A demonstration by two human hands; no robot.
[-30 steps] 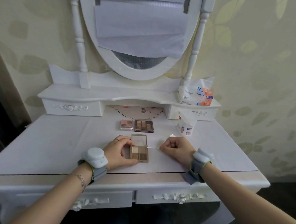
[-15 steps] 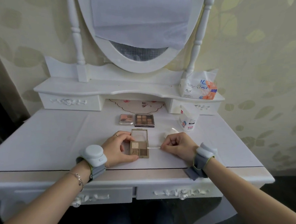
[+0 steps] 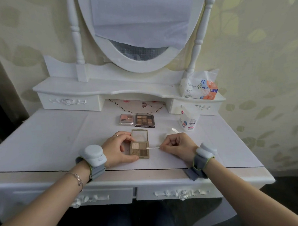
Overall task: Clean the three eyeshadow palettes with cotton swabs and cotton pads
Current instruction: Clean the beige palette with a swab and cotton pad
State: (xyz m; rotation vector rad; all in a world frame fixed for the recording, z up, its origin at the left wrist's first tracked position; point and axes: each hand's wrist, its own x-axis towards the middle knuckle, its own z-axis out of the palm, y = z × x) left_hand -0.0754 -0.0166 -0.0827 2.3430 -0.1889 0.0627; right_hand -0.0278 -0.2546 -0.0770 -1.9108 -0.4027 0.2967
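- The right hand (image 3: 177, 145) pinches a thin white cotton swab (image 3: 153, 148) between thumb and fingertips, the other fingers curled in; the swab lies nearly level, and its far tip touches the right edge of an open tan four-pan eyeshadow palette (image 3: 140, 149).
- The left hand (image 3: 118, 149) grips that palette from its left side, thumb along the near edge and fingers curled over the far left corner by the hinge; the palette's lid (image 3: 140, 135) lies open, away from the person.
- The palette rests flat on the white dressing table (image 3: 58, 142), near the front edge, between the two hands.
- Farther back lie a small closed pink palette (image 3: 126, 119) and, just beside it on the right, a dark-framed nine-pan brown palette (image 3: 144, 120).
- Something small and white (image 3: 170, 132) lies just behind the right hand; what it is cannot be told.
- A white bag with red and blue print (image 3: 187, 121) stands to the right of it.
- A white soft pack with orange and blue pattern (image 3: 200, 86) sits on the raised shelf, at the foot of the oval mirror (image 3: 138, 25), whose glass is mostly covered by a pale sheet.
- Both wrists carry grey bands with white units.
- Beige wallpaper with a leaf pattern covers the wall behind.
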